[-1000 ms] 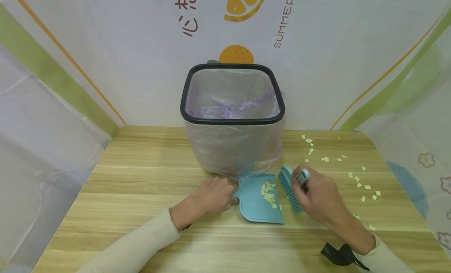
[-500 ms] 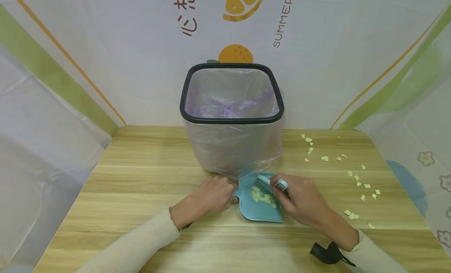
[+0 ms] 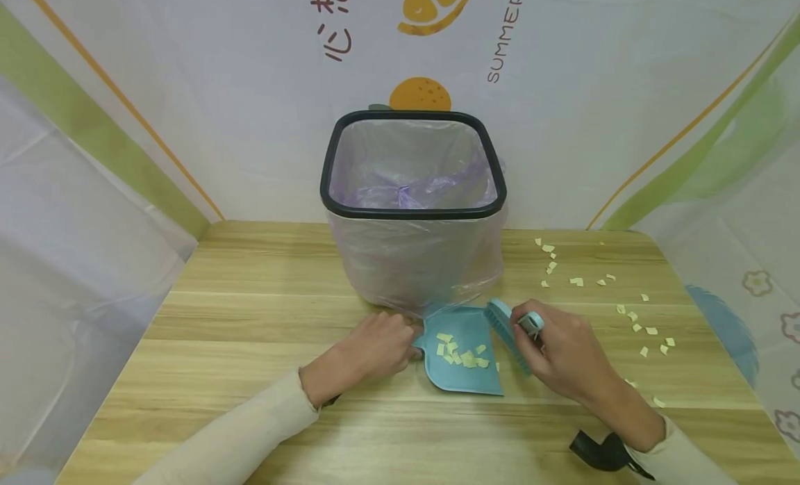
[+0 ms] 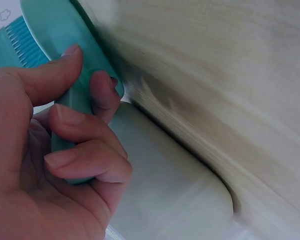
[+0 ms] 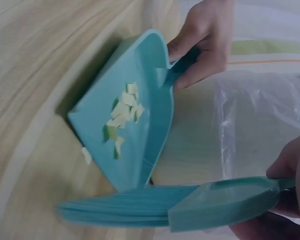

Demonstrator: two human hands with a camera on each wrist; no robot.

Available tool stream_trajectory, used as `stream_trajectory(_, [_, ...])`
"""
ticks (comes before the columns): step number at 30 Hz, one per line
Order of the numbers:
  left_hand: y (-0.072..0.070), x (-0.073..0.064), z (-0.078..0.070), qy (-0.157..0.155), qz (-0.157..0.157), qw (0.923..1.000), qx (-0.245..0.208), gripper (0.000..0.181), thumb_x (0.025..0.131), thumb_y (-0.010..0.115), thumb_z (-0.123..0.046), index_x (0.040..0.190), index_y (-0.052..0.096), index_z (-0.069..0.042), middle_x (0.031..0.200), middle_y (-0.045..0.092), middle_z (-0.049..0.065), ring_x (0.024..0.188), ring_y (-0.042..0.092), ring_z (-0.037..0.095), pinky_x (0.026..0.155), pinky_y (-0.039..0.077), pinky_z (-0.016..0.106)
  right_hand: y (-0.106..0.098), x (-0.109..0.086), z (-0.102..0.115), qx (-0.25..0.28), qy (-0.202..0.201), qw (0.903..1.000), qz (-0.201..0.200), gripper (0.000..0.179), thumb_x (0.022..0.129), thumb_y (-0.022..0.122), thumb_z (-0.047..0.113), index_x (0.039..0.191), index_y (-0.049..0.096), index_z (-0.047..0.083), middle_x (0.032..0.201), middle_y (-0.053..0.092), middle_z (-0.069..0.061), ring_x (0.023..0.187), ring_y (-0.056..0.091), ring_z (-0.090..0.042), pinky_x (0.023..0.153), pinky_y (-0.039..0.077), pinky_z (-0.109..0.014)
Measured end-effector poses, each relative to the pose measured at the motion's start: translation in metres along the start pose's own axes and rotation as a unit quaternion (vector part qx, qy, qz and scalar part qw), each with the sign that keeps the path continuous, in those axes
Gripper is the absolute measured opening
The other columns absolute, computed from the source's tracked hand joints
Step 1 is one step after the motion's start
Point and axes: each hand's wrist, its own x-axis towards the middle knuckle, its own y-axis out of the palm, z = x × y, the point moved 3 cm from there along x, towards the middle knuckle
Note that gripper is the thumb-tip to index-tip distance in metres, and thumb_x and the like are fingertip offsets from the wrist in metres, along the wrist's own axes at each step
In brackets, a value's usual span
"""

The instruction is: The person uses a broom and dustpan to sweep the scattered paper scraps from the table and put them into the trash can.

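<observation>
My left hand grips the short handle of a blue dustpan, which lies on the table with its open edge to the right. In the left wrist view, curled fingers and thumb wrap that handle. Several pale yellow paper scraps lie in the middle of the pan. My right hand holds a blue brush by its handle, bristles down beside the pan's open edge. One scrap sits on the table right at the pan's lip in the right wrist view.
A bin with a black rim and clear purple liner stands behind the dustpan, the pan's back edge close against it. Loose paper scraps are scattered over the right side of the wooden table. Printed curtains surround the table.
The brush swept left over the pan, then moved back right to beside its open edge. The scraps in the pan shifted left and spread out. The left hand and dustpan stay in place.
</observation>
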Motion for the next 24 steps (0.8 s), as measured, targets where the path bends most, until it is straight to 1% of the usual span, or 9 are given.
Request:
stream_trajectory(3, [-0.001, -0.001, 0.0, 0.004, -0.001, 1.0, -0.002, 0.025, 0.103, 0.079, -0.033, 0.106, 0.077, -0.009, 0.091, 0.071, 0.001, 0.071, 0.064, 0.019, 0.062, 0.057, 0.037, 0.001, -0.005, -0.001, 0.006, 0.01, 0.9999, 0.005, 0.004, 0.092, 0.063, 0.008, 0.095, 0.065, 0.008, 0.076, 0.06, 0.008, 0.059, 0.043, 0.005, 0.047, 0.037, -0.015])
stream_trajectory(6, [-0.002, -0.002, 0.001, 0.009, -0.004, 0.9999, -0.008, 0.024, 0.103, 0.079, -0.032, 0.107, 0.076, -0.009, 0.091, 0.071, 0.001, 0.074, 0.067, 0.021, 0.064, 0.058, 0.038, 0.002, -0.008, -0.002, 0.007, 0.016, 0.9998, 0.008, 0.005, 0.091, 0.064, 0.007, 0.096, 0.065, 0.008, 0.077, 0.062, 0.007, 0.06, 0.044, 0.005, 0.047, 0.038, -0.015])
stream_trajectory(13, [0.001, -0.004, 0.005, 0.014, -0.019, 0.9989, -0.041, 0.021, 0.104, 0.078, -0.029, 0.108, 0.074, -0.008, 0.092, 0.069, 0.0, 0.073, 0.064, 0.019, 0.066, 0.057, 0.04, 0.002, -0.011, -0.003, 0.008, 0.027, 0.9995, 0.014, 0.005, 0.093, 0.064, 0.006, 0.097, 0.065, 0.007, 0.079, 0.066, 0.005, 0.061, 0.047, 0.004, 0.048, 0.04, -0.016])
stream_trajectory(20, [0.004, -0.009, 0.008, 0.022, -0.031, 0.9983, -0.044, 0.024, 0.104, 0.078, -0.029, 0.113, 0.074, -0.007, 0.1, 0.072, 0.002, 0.083, 0.07, 0.021, 0.074, 0.059, 0.041, 0.002, -0.013, -0.004, 0.005, 0.042, 0.9989, 0.021, 0.007, 0.091, 0.066, 0.004, 0.097, 0.066, 0.008, 0.079, 0.068, 0.003, 0.062, 0.051, 0.004, 0.049, 0.044, -0.016])
stream_trajectory(24, [0.005, -0.011, 0.009, 0.023, -0.032, 0.9983, -0.042, 0.025, 0.104, 0.077, -0.029, 0.112, 0.073, -0.007, 0.101, 0.073, 0.002, 0.085, 0.071, 0.021, 0.076, 0.059, 0.042, 0.002, -0.013, -0.004, 0.007, 0.041, 0.9989, 0.019, 0.007, 0.091, 0.067, 0.004, 0.097, 0.066, 0.008, 0.079, 0.067, 0.004, 0.062, 0.05, 0.004, 0.049, 0.043, -0.016])
